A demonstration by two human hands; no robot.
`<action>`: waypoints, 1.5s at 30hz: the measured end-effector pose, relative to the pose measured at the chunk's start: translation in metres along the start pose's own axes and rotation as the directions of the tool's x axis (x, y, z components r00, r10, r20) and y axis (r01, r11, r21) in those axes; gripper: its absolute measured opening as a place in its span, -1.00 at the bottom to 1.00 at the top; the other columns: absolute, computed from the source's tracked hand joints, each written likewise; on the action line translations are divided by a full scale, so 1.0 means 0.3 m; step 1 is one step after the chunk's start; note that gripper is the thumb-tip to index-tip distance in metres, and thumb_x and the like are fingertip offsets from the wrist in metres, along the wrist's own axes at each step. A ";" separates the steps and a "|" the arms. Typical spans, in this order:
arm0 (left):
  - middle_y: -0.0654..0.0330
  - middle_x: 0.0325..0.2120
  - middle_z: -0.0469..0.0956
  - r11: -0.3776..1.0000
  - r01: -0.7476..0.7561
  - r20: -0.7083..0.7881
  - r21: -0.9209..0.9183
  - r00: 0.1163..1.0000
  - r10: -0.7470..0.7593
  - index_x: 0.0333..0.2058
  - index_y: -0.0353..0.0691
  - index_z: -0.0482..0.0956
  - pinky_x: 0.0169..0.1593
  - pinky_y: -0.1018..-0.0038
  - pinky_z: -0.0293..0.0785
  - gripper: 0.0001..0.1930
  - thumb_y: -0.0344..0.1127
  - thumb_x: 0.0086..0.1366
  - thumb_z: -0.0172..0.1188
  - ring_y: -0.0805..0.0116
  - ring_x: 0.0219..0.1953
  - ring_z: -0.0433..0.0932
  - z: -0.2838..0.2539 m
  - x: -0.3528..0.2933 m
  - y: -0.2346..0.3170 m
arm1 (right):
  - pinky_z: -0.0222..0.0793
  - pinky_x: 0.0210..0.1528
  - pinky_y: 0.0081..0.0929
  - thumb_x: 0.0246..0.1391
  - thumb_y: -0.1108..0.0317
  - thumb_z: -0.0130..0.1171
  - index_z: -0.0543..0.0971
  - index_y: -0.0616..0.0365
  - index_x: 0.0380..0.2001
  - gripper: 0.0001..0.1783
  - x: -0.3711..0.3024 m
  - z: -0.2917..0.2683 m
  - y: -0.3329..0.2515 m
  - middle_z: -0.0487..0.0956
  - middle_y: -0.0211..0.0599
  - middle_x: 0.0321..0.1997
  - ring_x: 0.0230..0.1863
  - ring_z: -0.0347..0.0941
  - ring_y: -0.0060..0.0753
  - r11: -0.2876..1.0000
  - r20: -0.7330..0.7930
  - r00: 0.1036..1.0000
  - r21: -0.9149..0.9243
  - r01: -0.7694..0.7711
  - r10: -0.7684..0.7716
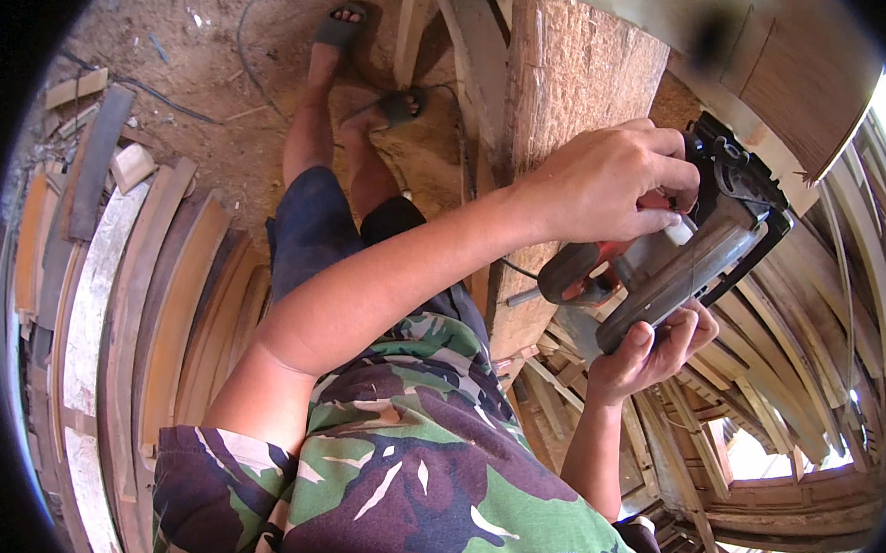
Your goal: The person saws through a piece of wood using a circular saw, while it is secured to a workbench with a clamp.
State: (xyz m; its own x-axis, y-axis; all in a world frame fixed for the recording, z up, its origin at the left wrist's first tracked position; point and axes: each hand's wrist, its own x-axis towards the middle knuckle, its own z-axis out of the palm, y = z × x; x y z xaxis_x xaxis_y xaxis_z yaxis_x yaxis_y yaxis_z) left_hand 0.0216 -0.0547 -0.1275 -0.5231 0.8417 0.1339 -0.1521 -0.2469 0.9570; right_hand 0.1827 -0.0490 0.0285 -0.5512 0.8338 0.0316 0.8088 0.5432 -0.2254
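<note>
A corded-looking handheld power tool point(684, 274) is held up at the right, with a long rounded grey housing, a black frame at its far end and an orange-and-dark handle. Its exact kind is hard to make out. My left hand point(614, 175) reaches across from the left, its fingers bent around the tool's upper part beside the orange piece. From below, my right hand point(654, 353) grips the grey housing's lower side between thumb and fingers. Behind the tool stands a thick rough-sawn wooden beam point(573, 93). What lies under my left fingers is hidden.
Stacked planks point(175, 333) fill the left side, and more boards point(833, 287) lean at the right. A plywood panel point(804, 75) juts in at the upper right. Cables point(243, 41) trail over the dusty floor point(192, 93) near my sandalled feet.
</note>
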 end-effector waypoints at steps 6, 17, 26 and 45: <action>0.18 -0.30 0.65 0.980 0.091 -0.083 -0.178 0.991 -0.107 -0.23 -0.20 0.73 -0.13 0.30 0.60 -0.83 -0.31 0.28 0.49 0.21 -0.24 0.68 0.032 -0.055 -0.017 | 0.25 0.10 -0.17 0.16 -0.57 0.26 0.41 0.22 -0.31 -0.10 -0.010 -0.005 0.011 0.32 -0.13 -0.07 0.00 0.29 -0.14 1.000 0.009 1.000 0.025 -0.017 0.016; 0.19 -0.31 0.77 0.696 0.537 0.069 -0.477 0.812 -0.579 -0.19 -0.36 0.70 -0.15 0.50 0.62 -0.83 -0.34 0.44 0.41 0.53 -0.29 0.68 0.099 0.027 -0.003 | 0.24 0.16 -0.15 0.20 -0.46 0.27 0.43 0.24 -0.31 -0.17 -0.007 0.000 0.005 0.32 -0.13 -0.05 0.05 0.29 -0.13 1.000 -0.005 1.000 0.006 0.027 -0.027; 0.24 -0.26 0.74 0.588 0.401 -0.015 -0.702 0.818 -0.576 -0.18 -0.25 0.65 -0.05 0.54 0.60 -0.86 -0.38 0.42 0.44 0.55 -0.20 0.68 0.045 -0.057 0.074 | 0.24 0.21 -0.15 0.18 -0.50 0.28 0.44 0.27 -0.33 -0.14 -0.011 -0.003 0.002 0.34 -0.12 -0.01 0.07 0.29 -0.14 1.000 0.010 1.000 0.006 0.000 0.000; 0.21 -0.19 0.72 0.924 0.372 0.420 -0.094 0.856 -0.302 -0.12 -0.16 0.85 0.01 0.43 0.61 -0.81 -0.29 0.33 0.43 0.38 -0.11 0.69 -0.174 0.051 0.013 | 0.26 0.25 -0.13 0.20 -0.37 0.38 0.48 0.23 -0.33 -0.24 -0.024 -0.001 0.001 0.38 -0.19 -0.06 0.06 0.34 -0.16 0.996 -0.028 1.000 0.087 -0.004 0.007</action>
State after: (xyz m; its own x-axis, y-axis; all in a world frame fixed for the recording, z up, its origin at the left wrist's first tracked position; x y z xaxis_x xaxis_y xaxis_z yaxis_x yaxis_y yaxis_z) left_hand -0.0309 -0.0678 -0.1352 -0.0496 0.9966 -0.0664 -0.4134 0.0400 0.9097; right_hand 0.1870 -0.0547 0.0285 -0.5400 0.8397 0.0572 0.7901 0.5292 -0.3094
